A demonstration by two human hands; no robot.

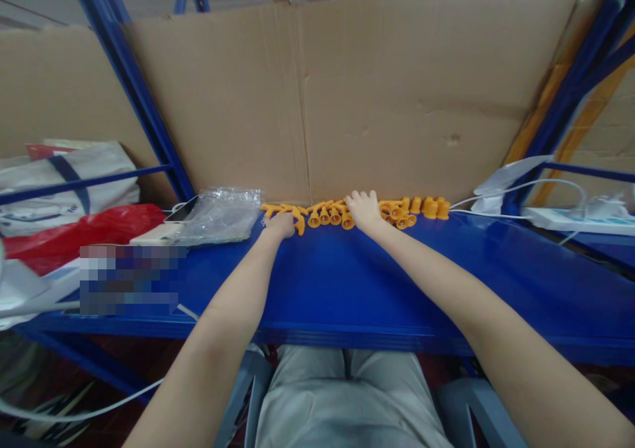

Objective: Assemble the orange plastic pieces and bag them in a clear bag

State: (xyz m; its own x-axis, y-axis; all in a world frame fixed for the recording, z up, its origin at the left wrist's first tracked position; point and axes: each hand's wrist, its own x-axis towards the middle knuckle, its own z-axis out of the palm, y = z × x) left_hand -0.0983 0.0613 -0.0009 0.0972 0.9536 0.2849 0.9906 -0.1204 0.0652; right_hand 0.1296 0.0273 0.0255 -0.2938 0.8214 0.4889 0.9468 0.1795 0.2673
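Along the back of the blue shelf lies a row of orange plastic pieces. At its left end are thin, curved, branch-like orange pieces (299,223). My left hand (280,224) is closed among these, seemingly around one; its fingertips are hidden. Several bell-shaped orange pieces (325,218) with hollow ends facing me lie between my hands. My right hand (364,211) rests over the row, fingers apart and reaching over the back of the pieces; what lies under the palm is hidden. More hollow orange pieces (397,213) sit just right of it, then upright, knob-shaped orange pieces (430,207).
A cardboard sheet (397,97) stands behind the blue shelf (337,282). To the left lie clear plastic bags (228,213), a red bag (94,226) and a white bag (94,177). A white power strip (570,218) with cables is at right, near a blue post (560,104).
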